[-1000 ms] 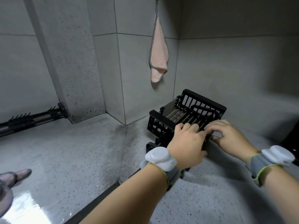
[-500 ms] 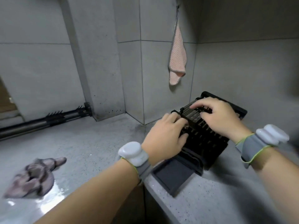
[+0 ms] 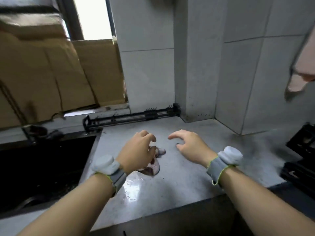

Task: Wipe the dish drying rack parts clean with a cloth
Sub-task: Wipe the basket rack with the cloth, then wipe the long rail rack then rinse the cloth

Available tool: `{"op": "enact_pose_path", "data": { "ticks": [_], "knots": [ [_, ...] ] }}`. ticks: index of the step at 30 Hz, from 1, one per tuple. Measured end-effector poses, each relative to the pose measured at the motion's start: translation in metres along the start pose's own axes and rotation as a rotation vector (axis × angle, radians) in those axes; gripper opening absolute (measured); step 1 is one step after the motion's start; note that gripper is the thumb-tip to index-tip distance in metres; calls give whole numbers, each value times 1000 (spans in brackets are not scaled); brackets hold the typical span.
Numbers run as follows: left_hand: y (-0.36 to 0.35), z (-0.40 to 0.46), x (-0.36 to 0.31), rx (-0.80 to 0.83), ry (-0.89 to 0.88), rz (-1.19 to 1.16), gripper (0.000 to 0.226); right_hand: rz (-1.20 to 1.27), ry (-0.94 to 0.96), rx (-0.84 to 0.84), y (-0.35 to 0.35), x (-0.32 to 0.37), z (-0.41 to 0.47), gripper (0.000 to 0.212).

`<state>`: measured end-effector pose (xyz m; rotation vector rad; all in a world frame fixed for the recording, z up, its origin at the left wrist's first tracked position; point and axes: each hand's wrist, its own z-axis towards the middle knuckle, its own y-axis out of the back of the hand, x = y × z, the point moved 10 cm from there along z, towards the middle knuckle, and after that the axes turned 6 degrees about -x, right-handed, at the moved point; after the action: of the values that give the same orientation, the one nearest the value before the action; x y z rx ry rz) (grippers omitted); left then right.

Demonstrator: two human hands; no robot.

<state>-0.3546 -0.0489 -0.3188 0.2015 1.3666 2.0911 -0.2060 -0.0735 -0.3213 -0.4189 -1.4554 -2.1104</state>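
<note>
One grey counter (image 3: 170,184) carries everything: one black drying rack (image 3: 301,155) sits at its far right edge, well apart from both hands. One crumpled cloth (image 3: 153,166) lies mid-counter beside a puddle. The left hand (image 3: 138,154) hovers over it, fingers loosely curled, holding nothing; the right hand (image 3: 189,147) is spread, empty. A wet cloth could smear rather than clean.

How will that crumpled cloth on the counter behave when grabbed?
Likely floppy: the cloth lies bunched in soft folds, so it should drape from the left hand rather than hold shape. Probably damp and a bit heavy for its size, since a shiny wet patch sits beside it on the counter. It won't roll.
</note>
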Motion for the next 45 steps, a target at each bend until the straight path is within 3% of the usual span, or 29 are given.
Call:
{"op": "enact_pose_path", "data": {
  "ticks": [7,13,17,21,23,26,28,32,36,39,40,43,45],
  "knots": [
    [6,-40,115,34,218,59,29,-90,-26,154,-130,48,46,49],
    [-40,-55,149,110,309,48,37,-303,13,331,-201,28,32,54],
    [-50,-33,165,131,323,136,49,-386,-61,330,-162,-53,55,56],
    [-71,-30,180,208,378,182,47,-515,-307,288,-99,-175,54,56],
    [-77,-33,181,229,358,174,52,-525,-385,269,-80,-203,58,57],
    [-76,-37,184,222,333,184,71,-531,-360,236,-97,-184,92,56],
    [-74,-39,182,207,319,176,78,-503,-203,274,-146,-137,123,54],
    [-49,-35,210,56,476,24,38,-306,229,432,-255,14,146,59],
    [-26,-42,232,-48,570,-1,35,-130,437,559,-299,101,124,45],
    [-34,-42,223,15,513,64,39,-28,398,491,-263,76,116,43],
    [-39,-43,221,54,514,92,41,20,306,433,-238,52,118,44],
    [-44,-50,218,82,512,107,40,-211,160,271,-179,-34,134,51],
    [-40,-56,220,62,485,93,39,-358,38,256,-169,-70,150,49]
  ]
}}
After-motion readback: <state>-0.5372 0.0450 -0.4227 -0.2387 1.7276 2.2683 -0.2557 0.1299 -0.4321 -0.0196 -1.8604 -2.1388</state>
